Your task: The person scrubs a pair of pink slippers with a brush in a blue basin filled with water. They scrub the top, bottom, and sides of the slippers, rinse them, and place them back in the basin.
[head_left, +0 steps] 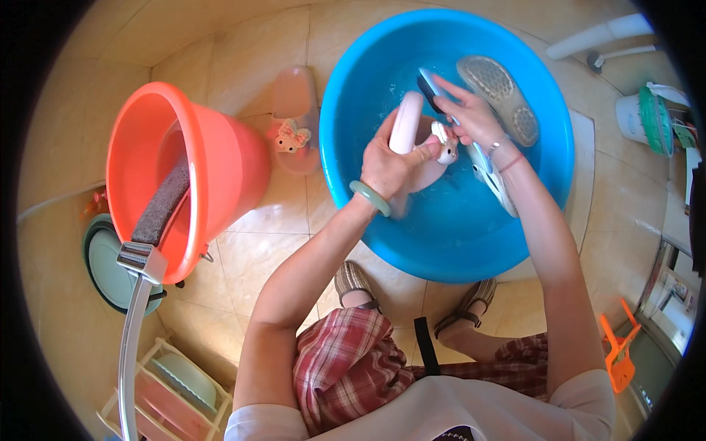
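Observation:
Over the large blue basin (337,169), my left hand (386,167) is closed around a pale pink slipper (407,125). A white animal-face ornament with a bow (446,147) sits on the slipper, beside my left thumb. My right hand (474,121) grips a blue-backed brush (428,87) with dark bristles, just right of the slipper. Whether the bristles touch the slipper I cannot tell. Shallow water covers the basin's bottom. A slipper with a translucent patterned sole facing up (498,95) leans at the basin's far right. Partly behind my right forearm lies a white and blue slipper (498,189).
Another pink slipper with an animal ornament (293,136) stands on the tiled floor left of the basin. A coral bucket (235,158) lies tilted, with a grey sponge mop head (165,198) in it. A white rack (169,397) and an orange clip-like object (620,360) are nearby.

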The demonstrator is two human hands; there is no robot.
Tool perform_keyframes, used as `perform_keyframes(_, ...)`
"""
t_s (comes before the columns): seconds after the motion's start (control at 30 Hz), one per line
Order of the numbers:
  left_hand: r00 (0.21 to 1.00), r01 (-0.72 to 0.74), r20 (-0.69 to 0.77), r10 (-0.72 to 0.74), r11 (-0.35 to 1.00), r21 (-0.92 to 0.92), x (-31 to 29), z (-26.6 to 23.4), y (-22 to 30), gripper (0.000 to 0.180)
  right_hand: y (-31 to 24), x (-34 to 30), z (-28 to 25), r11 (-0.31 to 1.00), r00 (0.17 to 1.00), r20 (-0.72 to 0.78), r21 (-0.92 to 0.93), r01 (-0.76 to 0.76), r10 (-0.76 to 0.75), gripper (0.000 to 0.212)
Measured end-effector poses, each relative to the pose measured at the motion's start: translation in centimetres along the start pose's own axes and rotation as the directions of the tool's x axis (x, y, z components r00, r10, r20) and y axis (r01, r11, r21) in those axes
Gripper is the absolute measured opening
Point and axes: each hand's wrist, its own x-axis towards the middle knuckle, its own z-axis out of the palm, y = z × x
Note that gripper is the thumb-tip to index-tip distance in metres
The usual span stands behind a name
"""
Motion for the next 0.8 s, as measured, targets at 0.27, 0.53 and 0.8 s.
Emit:
perform_keyframes(0.27, 0.995, -0.092, -0.033, 0.098, 0.982, 0.164, 0.9, 0.3, -1.8, 0.083, 8.2, 2.6, -0.2, 0.841, 0.968, -0.200, -0.541, 0.021, -0.152, 0.047)
perform_keyframes(0.53, 0.979, -0.152, -0.080, 0.188, 0.932, 0.328, 0.8, 0.3, -4.0, 0.051, -4.1, -9.2, 5.0, 0.495, 0.783, 0.130, -0.708, 0.503, -0.609, 0.044)
perform_keyframes(0.8, 0.974, -0.069, -0.190, 0.123, 0.960, 0.272, 2.0, -1.3, -4.6, 0.042, -5.5, -4.6, 6.4, 0.731, 0.970, 0.083, -0.642, 0.229, -0.231, 0.038)
